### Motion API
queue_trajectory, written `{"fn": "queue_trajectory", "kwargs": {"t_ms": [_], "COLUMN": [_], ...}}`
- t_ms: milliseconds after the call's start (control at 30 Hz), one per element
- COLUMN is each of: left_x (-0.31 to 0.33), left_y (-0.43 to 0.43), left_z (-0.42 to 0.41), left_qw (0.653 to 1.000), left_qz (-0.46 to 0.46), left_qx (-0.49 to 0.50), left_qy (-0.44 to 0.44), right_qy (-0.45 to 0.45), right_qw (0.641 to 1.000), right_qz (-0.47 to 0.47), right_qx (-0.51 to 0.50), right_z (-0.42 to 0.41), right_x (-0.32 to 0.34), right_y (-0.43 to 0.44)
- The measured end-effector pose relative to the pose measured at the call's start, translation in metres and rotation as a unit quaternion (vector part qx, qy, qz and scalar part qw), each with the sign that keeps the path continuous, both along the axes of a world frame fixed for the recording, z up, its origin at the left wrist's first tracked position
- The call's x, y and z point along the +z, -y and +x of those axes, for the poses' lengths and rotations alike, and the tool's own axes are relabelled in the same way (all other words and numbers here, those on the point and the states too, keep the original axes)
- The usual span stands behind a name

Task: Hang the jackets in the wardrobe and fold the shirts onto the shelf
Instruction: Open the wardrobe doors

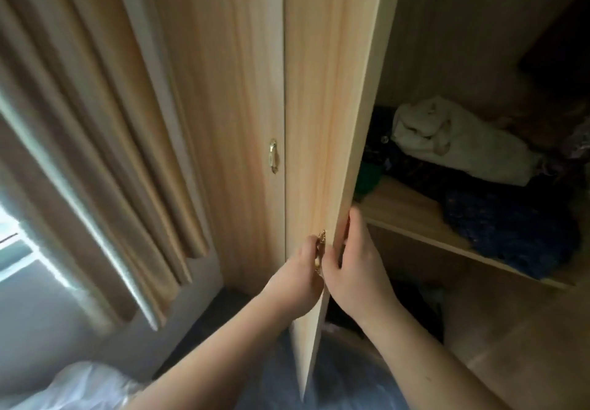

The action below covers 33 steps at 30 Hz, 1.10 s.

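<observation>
Wardrobe door (332, 122) ajar. Left hand (298, 274) curls round its gold handle (320, 250); right hand (357, 259) grips the free edge. On the shelf (405, 214), a crumpled white garment (453, 141) lies toward the back and a dark blue garment (510, 227) at the front edge. Step, as judged: opening up. Next needs the door wide and both hands free.

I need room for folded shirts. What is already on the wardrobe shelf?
On the shelf lie a crumpled white garment, dark blue patterned clothes and something green. The open door hides the shelf's left end; the back is too dark.
</observation>
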<state>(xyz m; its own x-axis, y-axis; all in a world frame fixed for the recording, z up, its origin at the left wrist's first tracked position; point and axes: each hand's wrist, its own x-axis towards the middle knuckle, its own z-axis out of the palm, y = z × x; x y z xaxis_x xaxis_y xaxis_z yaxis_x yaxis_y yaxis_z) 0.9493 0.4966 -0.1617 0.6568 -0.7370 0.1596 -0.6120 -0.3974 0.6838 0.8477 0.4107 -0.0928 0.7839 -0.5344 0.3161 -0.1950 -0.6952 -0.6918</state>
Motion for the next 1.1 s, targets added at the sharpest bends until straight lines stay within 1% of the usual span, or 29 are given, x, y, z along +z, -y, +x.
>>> {"fn": "queue_trajectory", "kwargs": {"t_ms": [100,167,267,367,433,500,533,600,633,667,733,800,900,1000,1100], "left_x": [0.001,0.005,0.014,0.02,0.01,0.008,0.004,-0.008,-0.017,-0.025,-0.032,-0.035,-0.026,-0.01,0.005], "left_y": [-0.053,-0.085,-0.126,-0.155,-0.168,-0.182,-0.189,-0.198,-0.199,-0.195,-0.18,-0.158,-0.124,-0.09,-0.068], "left_z": [0.025,0.046,0.08,0.119,0.143,0.139,0.13,0.103,0.089,0.077,0.056,0.04,0.006,-0.046,-0.114], "left_qw": [1.0,0.998,0.997,0.997,0.996,0.995,0.995,0.987,0.98,0.975,0.968,0.965,0.957,0.946,0.922], "left_qz": [-0.01,-0.028,-0.034,-0.008,-0.008,0.001,0.026,0.127,0.173,0.208,0.247,0.256,0.254,0.219,0.168], "left_qx": [0.014,0.016,0.009,0.007,0.011,0.04,0.058,0.094,0.09,0.072,0.007,-0.054,-0.137,-0.22,-0.308], "left_qy": [-0.016,-0.046,-0.065,-0.074,-0.088,-0.089,-0.076,-0.036,-0.036,-0.04,-0.042,-0.024,0.032,0.099,0.166], "right_qy": [-0.001,-0.007,-0.032,-0.066,-0.092,-0.106,-0.112,-0.131,-0.143,-0.156,-0.182,-0.204,-0.245,-0.283,-0.296], "right_qw": [0.999,0.997,0.994,0.992,0.988,0.984,0.984,0.984,0.985,0.985,0.982,0.975,0.955,0.924,0.892], "right_qz": [-0.02,-0.025,-0.038,-0.047,-0.055,-0.06,-0.065,-0.069,-0.068,-0.063,-0.052,-0.044,-0.028,-0.038,-0.037], "right_qx": [0.047,0.079,0.096,0.102,0.11,0.127,0.123,0.095,0.072,0.044,-0.018,-0.08,-0.167,-0.253,-0.341], "right_z": [0.02,0.039,0.074,0.106,0.12,0.123,0.119,0.105,0.094,0.081,0.05,0.009,-0.065,-0.142,-0.217], "right_x": [0.002,0.006,0.009,0.011,0.014,0.018,0.017,0.009,0.003,-0.005,-0.02,-0.035,-0.049,-0.05,-0.044], "right_y": [-0.047,-0.077,-0.12,-0.154,-0.168,-0.173,-0.173,-0.165,-0.157,-0.148,-0.131,-0.119,-0.114,-0.118,-0.127]}}
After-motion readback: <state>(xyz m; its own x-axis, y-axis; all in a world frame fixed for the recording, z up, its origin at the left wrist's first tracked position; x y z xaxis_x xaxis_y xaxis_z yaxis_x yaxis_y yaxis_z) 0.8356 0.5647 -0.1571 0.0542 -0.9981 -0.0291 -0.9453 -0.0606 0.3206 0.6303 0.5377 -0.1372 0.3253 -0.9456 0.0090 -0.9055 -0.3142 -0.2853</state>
